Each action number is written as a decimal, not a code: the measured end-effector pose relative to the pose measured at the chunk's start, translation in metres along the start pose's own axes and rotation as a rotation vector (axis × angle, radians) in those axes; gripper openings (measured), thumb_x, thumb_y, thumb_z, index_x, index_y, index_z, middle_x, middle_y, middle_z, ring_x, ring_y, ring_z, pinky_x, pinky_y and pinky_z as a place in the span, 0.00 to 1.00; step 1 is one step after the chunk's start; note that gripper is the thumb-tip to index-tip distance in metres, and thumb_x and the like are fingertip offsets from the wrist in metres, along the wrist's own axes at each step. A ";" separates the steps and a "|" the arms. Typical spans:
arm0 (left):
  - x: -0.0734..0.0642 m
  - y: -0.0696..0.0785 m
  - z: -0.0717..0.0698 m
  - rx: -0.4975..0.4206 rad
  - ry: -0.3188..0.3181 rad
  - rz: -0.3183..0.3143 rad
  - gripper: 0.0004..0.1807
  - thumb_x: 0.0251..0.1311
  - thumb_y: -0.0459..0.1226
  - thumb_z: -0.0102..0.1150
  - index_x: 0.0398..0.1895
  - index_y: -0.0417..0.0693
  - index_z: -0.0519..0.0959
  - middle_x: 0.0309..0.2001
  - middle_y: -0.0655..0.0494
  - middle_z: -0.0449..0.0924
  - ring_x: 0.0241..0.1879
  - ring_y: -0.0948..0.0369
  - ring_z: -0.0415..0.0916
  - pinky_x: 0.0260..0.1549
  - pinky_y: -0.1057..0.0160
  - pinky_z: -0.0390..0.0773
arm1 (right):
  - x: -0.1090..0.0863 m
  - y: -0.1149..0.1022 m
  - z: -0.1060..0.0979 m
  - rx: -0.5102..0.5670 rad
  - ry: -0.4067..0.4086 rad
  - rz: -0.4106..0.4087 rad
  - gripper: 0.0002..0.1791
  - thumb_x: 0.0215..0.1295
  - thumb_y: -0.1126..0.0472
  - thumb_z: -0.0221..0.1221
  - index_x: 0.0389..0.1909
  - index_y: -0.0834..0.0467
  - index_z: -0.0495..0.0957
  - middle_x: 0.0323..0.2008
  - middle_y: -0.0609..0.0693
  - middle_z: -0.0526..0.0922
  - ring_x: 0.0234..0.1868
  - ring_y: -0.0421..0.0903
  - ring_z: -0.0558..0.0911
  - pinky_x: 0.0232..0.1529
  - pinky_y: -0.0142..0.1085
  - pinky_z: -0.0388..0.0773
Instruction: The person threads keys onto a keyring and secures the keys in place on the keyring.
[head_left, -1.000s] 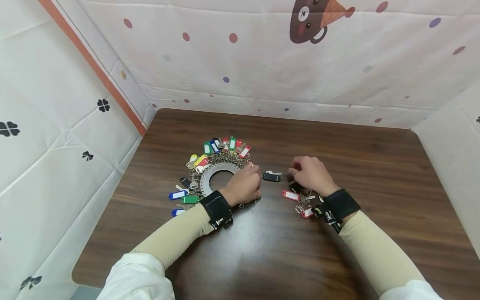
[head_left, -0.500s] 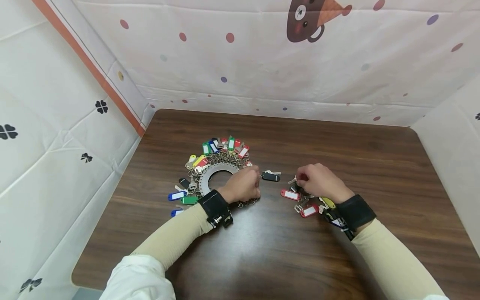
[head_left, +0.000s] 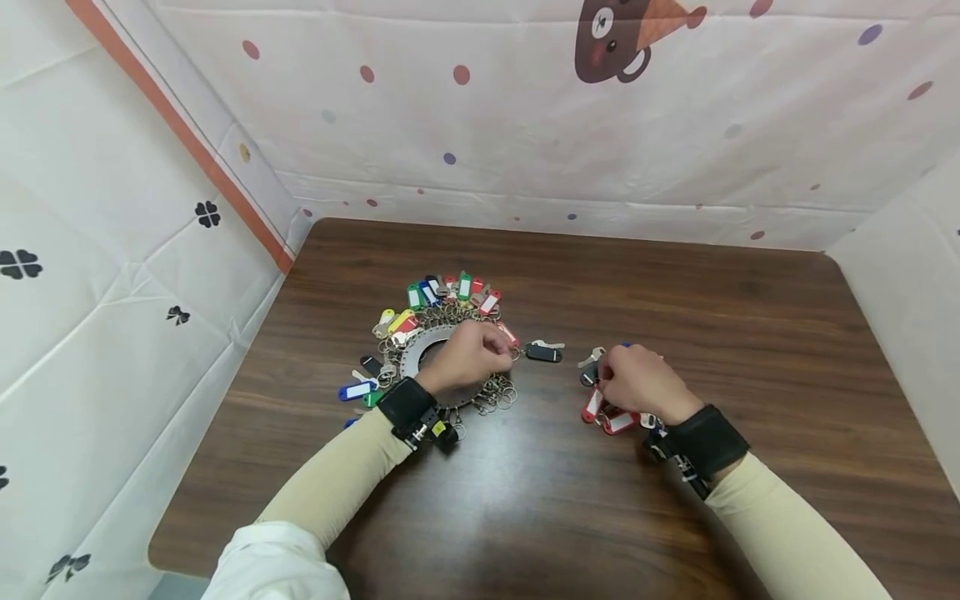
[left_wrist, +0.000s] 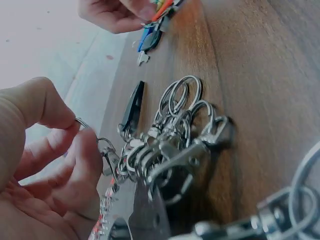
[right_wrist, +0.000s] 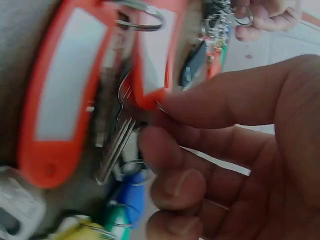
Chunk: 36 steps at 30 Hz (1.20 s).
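My left hand (head_left: 467, 360) is over the right side of a grey ring-shaped key holder (head_left: 411, 357). Its thumb and a finger pinch a small metal split ring (left_wrist: 81, 121), linked to a clasp on the holder. Bare split rings (left_wrist: 186, 95) and snap clasps hang beside that hand. To the right, my right hand (head_left: 641, 382) is over a small pile of tagged keys. In the right wrist view its thumb and fingertips pinch the end of a red key tag (right_wrist: 155, 55), close to a silver key (right_wrist: 117, 150). Another red key tag (right_wrist: 65, 95) lies alongside.
A black key tag (head_left: 543, 353) with a key lies between the hands, beside the holder. Several coloured tags, such as a green one (head_left: 465, 287) and a blue one (head_left: 357, 390), fan out around the holder. The brown table (head_left: 480, 517) meets a patterned cloth wall (head_left: 525, 125).
My left hand has lifted slightly and shifted left, uncovering split rings on the holder. My right hand has moved right and a little down over the pile, where tags have shifted.
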<state>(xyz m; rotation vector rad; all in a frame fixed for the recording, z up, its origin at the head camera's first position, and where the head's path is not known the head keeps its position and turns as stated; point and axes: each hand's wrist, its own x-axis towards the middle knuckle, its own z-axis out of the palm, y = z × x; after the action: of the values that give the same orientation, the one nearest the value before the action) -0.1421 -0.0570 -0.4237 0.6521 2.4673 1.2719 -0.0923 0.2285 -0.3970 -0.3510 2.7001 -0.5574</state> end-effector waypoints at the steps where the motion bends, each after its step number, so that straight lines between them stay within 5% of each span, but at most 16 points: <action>1: -0.001 0.000 -0.001 -0.018 0.005 -0.023 0.07 0.55 0.31 0.63 0.27 0.46 0.90 0.39 0.55 0.91 0.37 0.67 0.80 0.39 0.69 0.78 | -0.001 -0.001 -0.001 0.018 0.028 -0.018 0.12 0.62 0.67 0.60 0.20 0.54 0.77 0.21 0.46 0.74 0.23 0.43 0.71 0.24 0.34 0.63; 8: -0.007 -0.005 -0.007 -0.144 0.016 -0.094 0.06 0.54 0.31 0.65 0.31 0.42 0.90 0.39 0.50 0.91 0.31 0.65 0.79 0.31 0.69 0.77 | 0.010 -0.014 -0.009 0.240 0.219 -0.186 0.12 0.63 0.71 0.58 0.22 0.54 0.75 0.37 0.53 0.88 0.36 0.47 0.80 0.37 0.36 0.73; 12: -0.008 -0.008 -0.008 -0.265 0.005 -0.138 0.05 0.54 0.31 0.67 0.32 0.40 0.89 0.39 0.49 0.92 0.35 0.64 0.85 0.33 0.68 0.81 | 0.024 -0.024 -0.004 0.438 0.151 -0.232 0.12 0.69 0.71 0.54 0.25 0.57 0.72 0.43 0.57 0.91 0.46 0.50 0.86 0.41 0.35 0.76; 18: -0.007 -0.013 -0.008 -0.605 0.007 -0.259 0.08 0.57 0.23 0.63 0.40 0.35 0.82 0.34 0.45 0.91 0.33 0.59 0.90 0.38 0.64 0.88 | 0.046 -0.037 0.010 0.583 0.005 -0.239 0.08 0.77 0.67 0.51 0.34 0.59 0.70 0.29 0.55 0.84 0.38 0.54 0.87 0.29 0.35 0.75; 25: -0.004 -0.007 -0.009 -0.808 0.064 -0.371 0.14 0.54 0.16 0.62 0.44 0.31 0.80 0.42 0.32 0.88 0.33 0.54 0.90 0.42 0.59 0.90 | 0.063 -0.053 0.024 0.597 -0.004 -0.201 0.04 0.77 0.65 0.55 0.40 0.60 0.77 0.27 0.54 0.83 0.26 0.50 0.84 0.28 0.35 0.79; 36: -0.003 -0.006 -0.007 -0.896 0.132 -0.413 0.10 0.57 0.16 0.59 0.34 0.36 0.81 0.35 0.48 0.89 0.29 0.58 0.89 0.37 0.63 0.89 | 0.075 -0.068 0.038 0.542 0.093 -0.154 0.05 0.73 0.65 0.60 0.34 0.59 0.81 0.23 0.48 0.79 0.23 0.42 0.72 0.26 0.32 0.66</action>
<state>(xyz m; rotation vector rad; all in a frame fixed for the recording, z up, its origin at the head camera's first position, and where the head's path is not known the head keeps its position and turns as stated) -0.1441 -0.0660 -0.4246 -0.1656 1.6728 2.0107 -0.1335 0.1323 -0.4227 -0.3878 2.4827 -1.3358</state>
